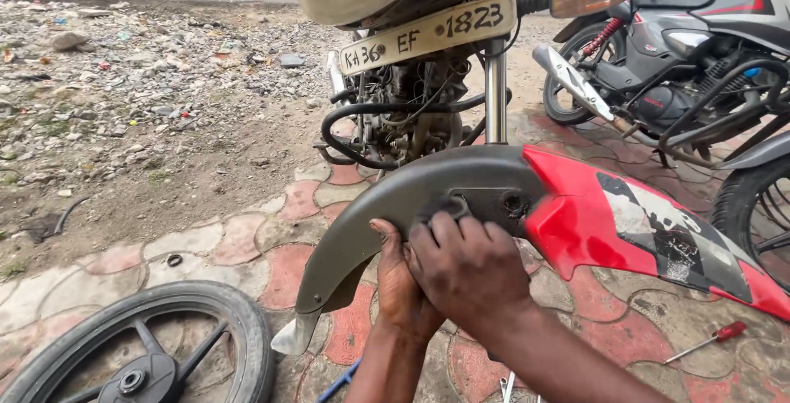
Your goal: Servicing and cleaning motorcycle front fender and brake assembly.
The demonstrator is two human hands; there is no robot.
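A motorcycle mudguard [576, 214], grey at the rear and red with a black-and-white pattern at the front, is held in the air over the paving. My left hand [397, 284] grips its lower grey edge from below, thumb on the outer face. My right hand [469, 267] lies over the left one, its fingertips pressing on a dark mounting spot [451, 205] on the mudguard's side. A second hole [514, 203] shows just right of the fingers.
A motorcycle [411, 82] stands behind the mudguard, with a bare fork leg [495, 82]. A loose black wheel [140, 354] lies bottom left. A red-handled screwdriver [712, 339] lies on the paving at right, and a blue-handled tool [337, 382] below my hands. A second motorcycle [683, 49] is parked at right.
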